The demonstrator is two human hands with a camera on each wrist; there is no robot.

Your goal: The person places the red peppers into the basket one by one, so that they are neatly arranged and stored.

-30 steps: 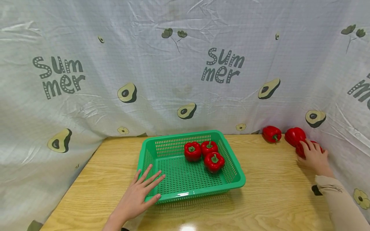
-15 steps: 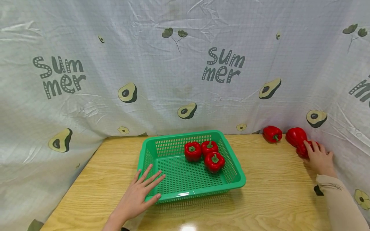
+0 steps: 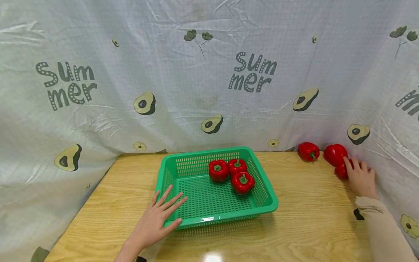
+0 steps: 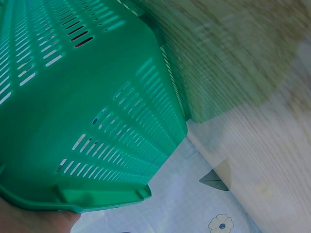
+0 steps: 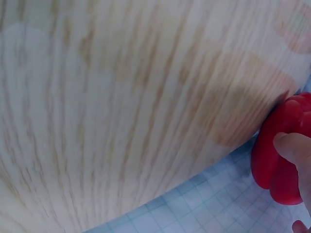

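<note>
In the head view, my left hand (image 3: 155, 223) lies with spread fingers over the near left corner of a green plastic basket (image 3: 229, 216). The left wrist view shows the basket's slotted wall (image 4: 82, 97) and part of that hand (image 4: 36, 219) at its rim. Far to the right, my right hand (image 3: 362, 182) holds a red bell pepper (image 3: 341, 171), mostly covering it. In the right wrist view its thumb (image 5: 297, 150) presses on the pepper's side (image 5: 269, 150). Another red bell pepper (image 3: 334, 154) touches or nearly touches it from behind.
Three red bell peppers (image 3: 243, 183) stand stem up in the basket's right half. One more (image 3: 308, 151) lies at the back of the wooden table (image 3: 304, 218), by the printed cloth (image 3: 176, 91) hung behind. Cloth also borders the right side, close to my right hand.
My right hand has shifted slightly right on the near pepper and now covers more of it. The left hand and the basket have stayed in place.
</note>
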